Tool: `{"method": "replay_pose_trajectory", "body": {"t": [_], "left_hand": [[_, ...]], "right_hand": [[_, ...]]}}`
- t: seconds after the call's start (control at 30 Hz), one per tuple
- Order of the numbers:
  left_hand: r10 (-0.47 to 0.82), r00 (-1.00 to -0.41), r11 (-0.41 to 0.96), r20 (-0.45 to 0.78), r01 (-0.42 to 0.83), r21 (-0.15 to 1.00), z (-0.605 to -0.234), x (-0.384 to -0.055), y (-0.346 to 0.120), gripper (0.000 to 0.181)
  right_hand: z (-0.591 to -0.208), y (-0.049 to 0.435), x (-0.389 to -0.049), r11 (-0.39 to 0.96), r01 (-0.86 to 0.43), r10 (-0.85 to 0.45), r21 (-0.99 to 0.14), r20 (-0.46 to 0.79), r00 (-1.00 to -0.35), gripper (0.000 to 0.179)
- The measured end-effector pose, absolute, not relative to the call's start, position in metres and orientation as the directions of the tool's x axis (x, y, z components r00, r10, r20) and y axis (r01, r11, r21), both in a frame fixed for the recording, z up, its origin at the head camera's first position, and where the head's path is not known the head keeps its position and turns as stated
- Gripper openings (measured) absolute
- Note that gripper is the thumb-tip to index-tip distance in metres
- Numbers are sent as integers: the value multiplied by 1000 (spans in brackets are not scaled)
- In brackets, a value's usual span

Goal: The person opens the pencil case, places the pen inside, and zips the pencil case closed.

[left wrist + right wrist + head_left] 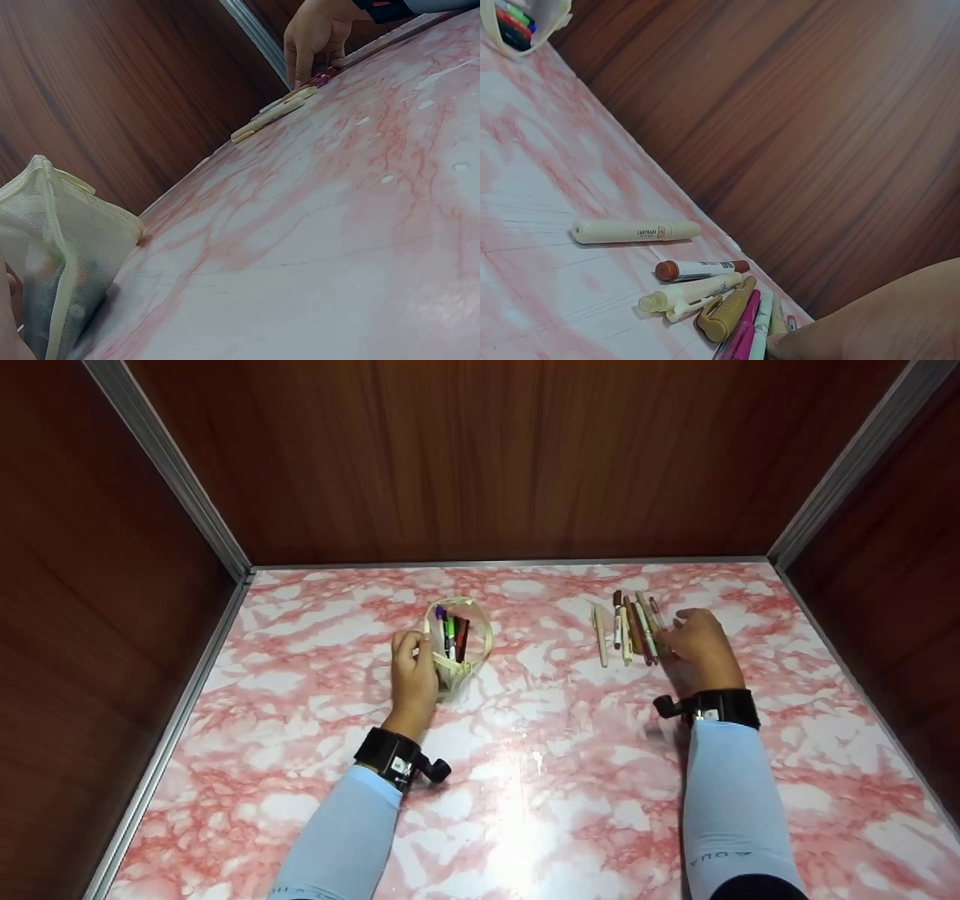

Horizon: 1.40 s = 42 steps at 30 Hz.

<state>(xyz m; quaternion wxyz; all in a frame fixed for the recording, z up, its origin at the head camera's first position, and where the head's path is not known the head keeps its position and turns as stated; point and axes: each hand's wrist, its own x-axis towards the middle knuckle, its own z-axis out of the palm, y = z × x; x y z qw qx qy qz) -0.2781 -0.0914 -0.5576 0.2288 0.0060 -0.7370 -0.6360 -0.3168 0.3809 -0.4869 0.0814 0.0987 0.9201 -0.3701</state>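
Note:
My left hand (415,664) grips the left side of a cream mesh pouch (454,676), whose mouth gapes upward. Inside the pouch stand several pens, among them a green-and-white one (451,634) and a dark red one (462,639). Over on the right, my right hand (699,641) reaches down at the right edge of a row of pens, thumb and forefinger apart beside a clear pen (655,607). The right wrist view has a brown-capped marker (705,269), a tan highlighter (727,313) and a magenta pen (744,330) packed together near that hand; its fingertips are mostly hidden.
A cream pen (601,637) lies slightly apart at the left end of the row. The table (540,780) has a pink marbled top, with brown wood-grain panels (510,465) rising at the back and both sides.

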Motion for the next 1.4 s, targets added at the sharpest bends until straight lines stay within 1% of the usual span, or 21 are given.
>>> {"method": "replay_pose_trajectory", "body": {"t": [0.03, 0.1, 0.13, 0.17, 0.47, 0.6, 0.67, 0.8, 0.83, 0.9, 1.03, 1.13, 1.4], "left_hand": [[-301, -895, 194, 329, 280, 940, -558, -278, -92, 21], [-303, -893, 192, 332, 284, 939, -557, -278, -91, 21], [-304, -892, 192, 333, 285, 939, -557, -278, -91, 21], [-305, -893, 189, 331, 284, 940, -556, -277, -91, 20], [-306, -899, 177, 314, 271, 946, -557, -277, -91, 20], [-306, -899, 185, 314, 268, 946, -557, -277, -91, 21], [-305, -899, 184, 314, 268, 946, -557, -277, -91, 21], [-304, -899, 187, 317, 270, 945, -557, -277, -91, 21], [-304, -897, 189, 321, 274, 943, -556, -277, -91, 20], [-304, -892, 192, 334, 287, 939, -556, -278, -91, 20], [-304, -885, 187, 354, 309, 933, -556, -279, -91, 19], [-306, -884, 187, 354, 309, 933, -557, -279, -91, 19], [-312, -886, 186, 342, 296, 937, -557, -279, -91, 20]], "right_hand": [[-488, 381, -317, 698, 237, 116, -676, -219, -969, 62], [-489, 382, -317, 675, 231, 105, -701, -219, -970, 35], [-490, 382, -317, 662, 228, 101, -714, -217, -971, 28], [-490, 382, -317, 648, 226, 100, -727, -213, -972, 25], [-492, 383, -316, 600, 274, 123, -752, -252, -960, 28], [-490, 383, -314, 543, 293, 124, -787, -270, -955, 32], [-488, 383, -312, 528, 294, 136, -797, -263, -955, 33], [-482, 381, -311, 513, 295, 194, -806, -226, -955, 27], [-480, 380, -311, 535, 284, 209, -795, -202, -957, 25], [-476, 378, -313, 542, 278, 241, -793, -170, -955, 27], [-466, 373, -318, 520, 262, 290, -813, -120, -949, 44], [-460, 369, -321, 459, 235, 312, -857, -92, -946, 55], [-443, 348, -320, 264, 43, 302, -963, 41, -952, 72]]}}
